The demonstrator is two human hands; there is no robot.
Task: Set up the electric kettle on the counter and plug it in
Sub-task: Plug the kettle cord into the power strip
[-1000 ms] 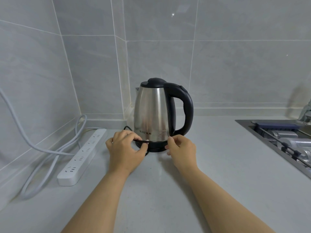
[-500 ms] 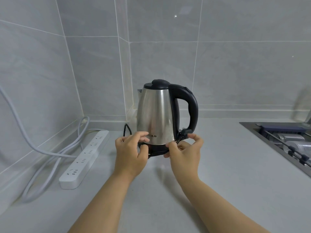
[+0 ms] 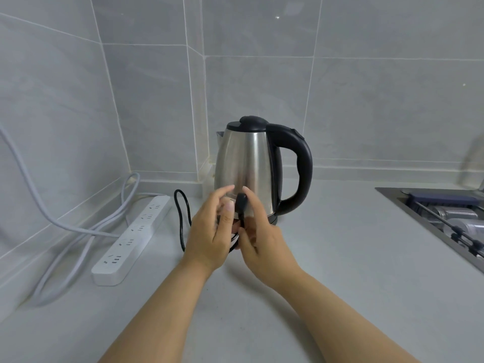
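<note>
Both hands have drawn together in front of the kettle since half a second ago, and the black plug now stands up between them instead of off at the kettle's right side. Across the lower frame runs the pale grey surface, meeting tiled walls at the corner above centre. At the right edge sits a steel sink with a rack in it. On the left, a white power strip lies beside the wall, its pale cable looping toward the upper left. Upright at the centre of the frame stands the kettle, steel-bodied with a black lid and handle, handle to the right. Its black cord arcs up left of the hands. Left hand has its fingers loosely spread, blurred, just beside the plug. Right hand pinches the cord just under the plug with fingers pressed together.
</note>
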